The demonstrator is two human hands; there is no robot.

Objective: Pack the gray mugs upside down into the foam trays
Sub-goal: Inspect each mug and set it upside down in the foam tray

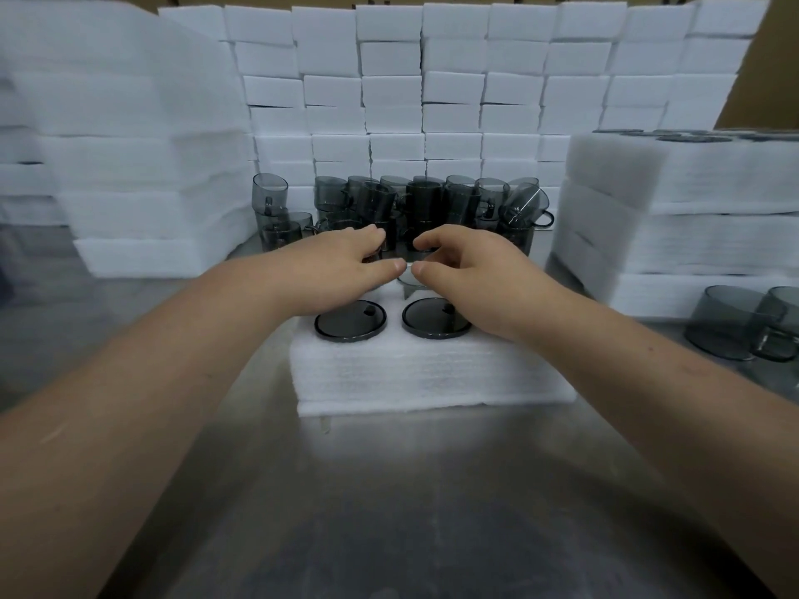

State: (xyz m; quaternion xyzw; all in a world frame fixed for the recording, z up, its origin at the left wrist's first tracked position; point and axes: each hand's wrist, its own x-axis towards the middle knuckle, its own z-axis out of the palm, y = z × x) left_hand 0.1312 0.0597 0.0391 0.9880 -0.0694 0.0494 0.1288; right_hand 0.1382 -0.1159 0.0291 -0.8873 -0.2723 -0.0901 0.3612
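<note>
Tabletop (389, 490) holds foam tray (432, 373), foam stacks (454, 88) hemming loose mugs (423, 196).

Foam tray (432, 373) on table (389, 490), mug pile (423, 201) behind, foam stacks (449, 88) beyond

Even, fairly bright overhead light w/ soft glare on the steel table (389, 490), faint shadows, wide-angle bending at edges, motion blur smearing the foam stacks (108, 144) left & right.

One head-worn wide-angle view — looking forward and down, close over the foam tray (432, 373) and steel table (389, 512).
</note>
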